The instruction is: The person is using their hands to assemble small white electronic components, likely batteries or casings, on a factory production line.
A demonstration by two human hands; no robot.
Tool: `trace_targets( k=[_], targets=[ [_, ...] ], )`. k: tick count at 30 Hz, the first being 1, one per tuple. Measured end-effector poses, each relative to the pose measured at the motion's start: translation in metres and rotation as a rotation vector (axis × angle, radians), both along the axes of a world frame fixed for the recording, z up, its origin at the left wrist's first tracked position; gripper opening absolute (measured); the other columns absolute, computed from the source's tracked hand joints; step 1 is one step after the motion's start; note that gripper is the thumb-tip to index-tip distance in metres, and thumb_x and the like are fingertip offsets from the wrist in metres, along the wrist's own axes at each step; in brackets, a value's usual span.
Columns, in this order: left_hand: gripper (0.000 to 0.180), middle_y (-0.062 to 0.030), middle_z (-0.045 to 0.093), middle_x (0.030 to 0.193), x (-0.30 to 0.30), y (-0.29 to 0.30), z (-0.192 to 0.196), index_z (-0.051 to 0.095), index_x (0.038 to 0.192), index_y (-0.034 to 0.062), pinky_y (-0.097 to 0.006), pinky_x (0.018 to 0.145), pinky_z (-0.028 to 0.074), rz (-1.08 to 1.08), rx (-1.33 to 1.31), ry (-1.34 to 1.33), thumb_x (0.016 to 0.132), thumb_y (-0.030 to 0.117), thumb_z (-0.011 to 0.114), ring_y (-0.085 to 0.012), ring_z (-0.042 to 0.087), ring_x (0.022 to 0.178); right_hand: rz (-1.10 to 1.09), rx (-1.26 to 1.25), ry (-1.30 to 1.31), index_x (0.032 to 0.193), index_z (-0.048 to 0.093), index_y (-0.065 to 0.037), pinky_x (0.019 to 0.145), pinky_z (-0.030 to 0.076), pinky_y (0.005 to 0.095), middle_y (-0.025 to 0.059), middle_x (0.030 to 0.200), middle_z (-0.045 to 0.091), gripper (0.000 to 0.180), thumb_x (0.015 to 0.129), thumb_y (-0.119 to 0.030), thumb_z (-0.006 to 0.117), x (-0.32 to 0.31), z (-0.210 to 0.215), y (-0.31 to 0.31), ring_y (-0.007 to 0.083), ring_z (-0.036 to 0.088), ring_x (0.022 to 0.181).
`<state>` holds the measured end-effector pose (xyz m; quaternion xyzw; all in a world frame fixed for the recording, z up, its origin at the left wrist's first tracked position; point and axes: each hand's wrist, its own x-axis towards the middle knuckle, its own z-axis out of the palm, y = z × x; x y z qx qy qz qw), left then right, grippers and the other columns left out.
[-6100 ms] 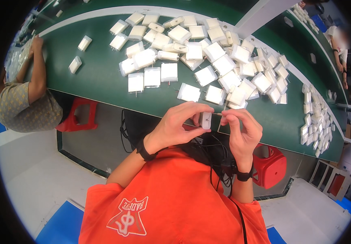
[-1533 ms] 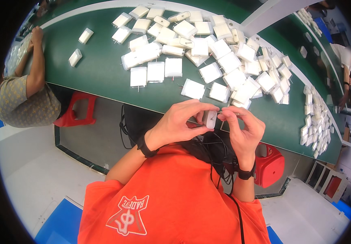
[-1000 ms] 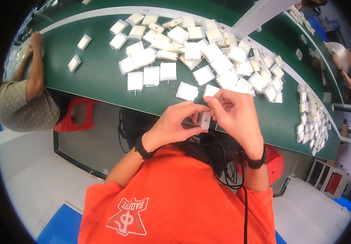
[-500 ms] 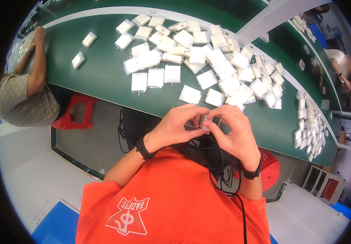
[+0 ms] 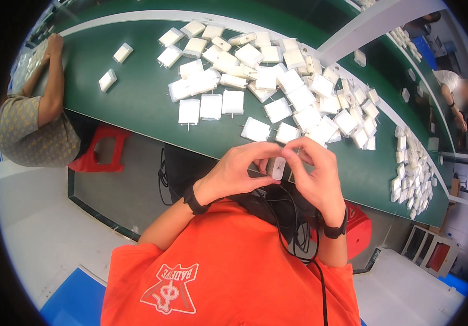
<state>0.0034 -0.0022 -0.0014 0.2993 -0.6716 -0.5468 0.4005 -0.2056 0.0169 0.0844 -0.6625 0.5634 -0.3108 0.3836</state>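
Evidently, the left hand [image 5: 239,171] is clamping a white slab-shaped block [image 5: 278,169], its thumb bracing the lower edge and its forefinger curving over the upper one, with more fingertips showing behind. The block's narrow end is facing up toward the camera: smooth, matte, rounded at the corners, with a small dark detail in it. The right hand [image 5: 321,173] is hovering close on the other side, its thumb and forefinger tips coming together just beside the block's upper corner; whether they are touching it or pinching something thin, I cannot tell.

Both hands are working at the near edge of a smooth green tabletop [image 5: 147,103]. Beyond them, a loose heap of similar pale blocks [image 5: 266,79] is spreading across it, boxy and flat-faced, many showing translucent rims and thin, pin-like stems. Black bands are circling both wrists, and a thin black cable [image 5: 322,282] is trailing down over the orange cloth shirt [image 5: 234,261].
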Motion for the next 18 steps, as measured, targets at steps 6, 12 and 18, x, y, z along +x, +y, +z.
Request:
trace_targets(
  k=[6,12,18],
  targets=[
    [0.062,0.0011,0.061,0.081,0.001,-0.004,-0.004,0.079,0.135,0.0127,-0.03,0.069,0.052,0.0,-0.207,-0.104,0.076,0.007,0.098,-0.0143,0.059,0.075,-0.096,-0.063,0.006,0.108,0.075,0.001,0.076,0.052,0.0344,0.0138,0.098,0.07,0.012,0.109,-0.006,0.066,-0.008,0.014,0.003,0.0243,0.064,0.08],
    [0.06,-0.0003,0.063,0.083,0.0,-0.003,-0.003,0.078,0.132,0.009,-0.031,0.068,0.052,0.019,-0.207,-0.087,0.075,0.005,0.097,-0.0143,0.06,0.074,0.041,-0.338,0.128,0.104,0.08,0.0,0.075,0.049,0.0319,0.0104,0.097,0.071,0.008,0.104,-0.004,0.073,-0.017,0.012,0.004,0.0213,0.065,0.084],
    [0.059,-0.0021,0.068,0.09,0.001,-0.003,0.002,0.076,0.13,0.0061,-0.03,0.07,0.055,0.003,-0.182,-0.083,0.075,0.001,0.094,-0.0146,0.064,0.076,-0.083,-0.16,-0.091,0.102,0.082,0.0,0.071,0.054,0.0321,0.0096,0.084,0.076,0.006,0.097,-0.002,0.08,-0.013,-0.004,0.007,0.0198,0.071,0.076]
  ],
)
